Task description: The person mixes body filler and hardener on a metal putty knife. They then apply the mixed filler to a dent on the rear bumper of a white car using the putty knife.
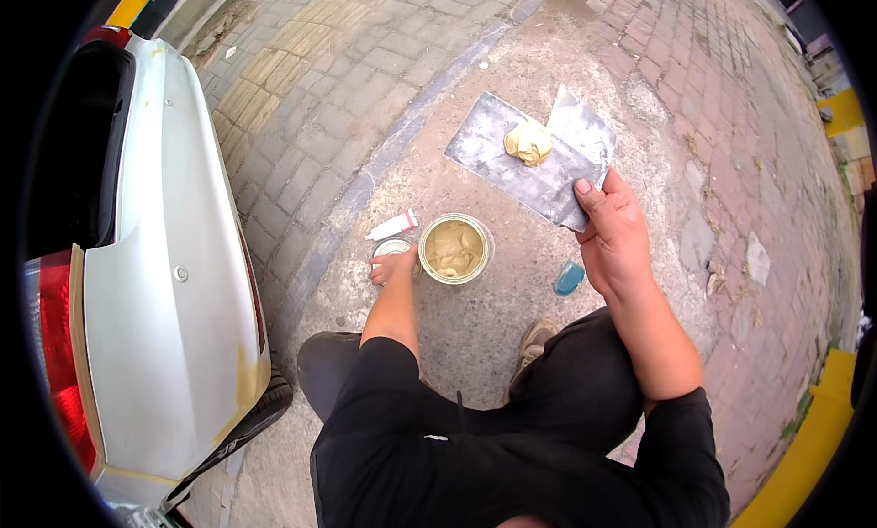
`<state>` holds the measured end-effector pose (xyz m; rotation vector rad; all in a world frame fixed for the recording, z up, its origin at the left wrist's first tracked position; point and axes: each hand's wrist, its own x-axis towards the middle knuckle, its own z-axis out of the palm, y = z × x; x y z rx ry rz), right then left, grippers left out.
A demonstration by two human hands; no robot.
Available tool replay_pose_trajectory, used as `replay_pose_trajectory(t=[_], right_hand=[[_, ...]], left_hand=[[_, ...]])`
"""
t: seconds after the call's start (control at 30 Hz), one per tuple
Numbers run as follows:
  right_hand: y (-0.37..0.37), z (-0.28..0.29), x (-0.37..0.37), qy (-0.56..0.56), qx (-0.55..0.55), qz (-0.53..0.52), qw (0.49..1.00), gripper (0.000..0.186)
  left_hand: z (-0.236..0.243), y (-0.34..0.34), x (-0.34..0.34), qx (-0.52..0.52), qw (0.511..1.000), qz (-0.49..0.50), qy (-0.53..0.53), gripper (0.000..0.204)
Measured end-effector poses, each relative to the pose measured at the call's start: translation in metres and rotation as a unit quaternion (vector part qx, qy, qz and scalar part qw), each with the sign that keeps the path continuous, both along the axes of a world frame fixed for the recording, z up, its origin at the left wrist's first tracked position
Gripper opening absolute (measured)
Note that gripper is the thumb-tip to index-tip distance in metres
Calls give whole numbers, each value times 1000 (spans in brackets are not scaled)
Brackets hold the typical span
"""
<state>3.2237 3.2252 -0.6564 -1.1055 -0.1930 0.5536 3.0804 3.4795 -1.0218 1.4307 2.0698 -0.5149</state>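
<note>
Hands well apart. Right hand [617, 231] clamped on gray plate [484, 144] by its near-right corner, thumb on top — tan putty blob [529, 142] sits on plate. Left hand [393, 266] down at round lid [393, 246], can't tell if gripping. Open can [452, 280] on ground just right of lid — white tube [393, 225] just beyond lid, blue piece [568, 278] below plate.

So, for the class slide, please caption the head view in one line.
Right hand holds a rectangular grey sheet bearing beige paste; left hand is beside a round open tin.
</note>
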Motion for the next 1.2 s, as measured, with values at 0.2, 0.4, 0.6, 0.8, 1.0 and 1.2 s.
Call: replay_pose_trajectory(t=[0.2, 0.4, 0.6, 0.8, 1.0, 1.2], right_hand=[[-6, -9, 14, -14, 25, 12, 1000, 33], [11, -4, 19, 6, 90, 11, 996, 28], [5, -15, 27, -13, 55, 19, 998, 33], [-6, -26, 37, -28, 10, 25, 999, 33], [4, -32, 38, -6, 23, 40, 999, 31], [27, -38, 32, 16, -8, 54, 998, 32]], left_hand=[[72, 49, 28, 64, 991, -35, -113, 140], [181, -16, 42, 98, 827, -518, -197, 135], [151, -72, 24, 63, 715, -684, -131, 131], [120, -67, 20, 64, 698, -695, -162, 127], [114, -61, 19, 57, 665, -725, -170, 129], [109, -49, 9, 70, 654, -730, -186, 127]])
